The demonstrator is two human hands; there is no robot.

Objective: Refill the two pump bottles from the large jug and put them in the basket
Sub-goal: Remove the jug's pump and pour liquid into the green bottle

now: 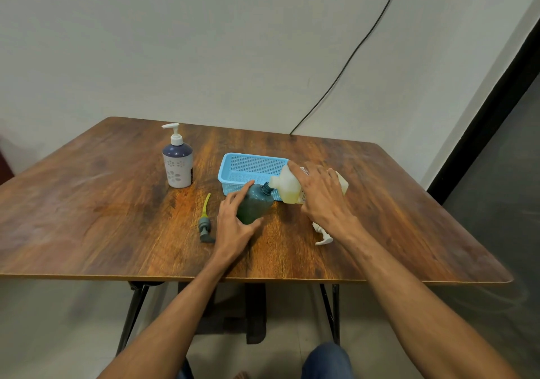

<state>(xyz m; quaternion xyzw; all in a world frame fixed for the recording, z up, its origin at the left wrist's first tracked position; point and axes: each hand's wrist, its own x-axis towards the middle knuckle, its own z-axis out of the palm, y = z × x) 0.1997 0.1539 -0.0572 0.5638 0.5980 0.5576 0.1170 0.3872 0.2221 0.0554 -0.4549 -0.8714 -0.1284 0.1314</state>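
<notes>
My left hand (233, 223) grips a dark green bottle (254, 206) with no pump on its neck, tilted toward the right. My right hand (321, 197) holds a large translucent jug (289, 187) of yellowish liquid, tipped so its spout meets the green bottle's open neck. The green bottle's grey pump (205, 226), with a yellow tube, lies on the table to the left of my left hand. A white and blue pump bottle (177, 161) stands upright at the back left, pump on. A light blue basket (248, 171) sits behind the two held bottles, with nothing in it.
A white pump head (321, 237) lies on the wooden table (102, 218) just under my right wrist. A black cable (350, 54) runs down the wall to the table's far edge. My knees show below the near edge.
</notes>
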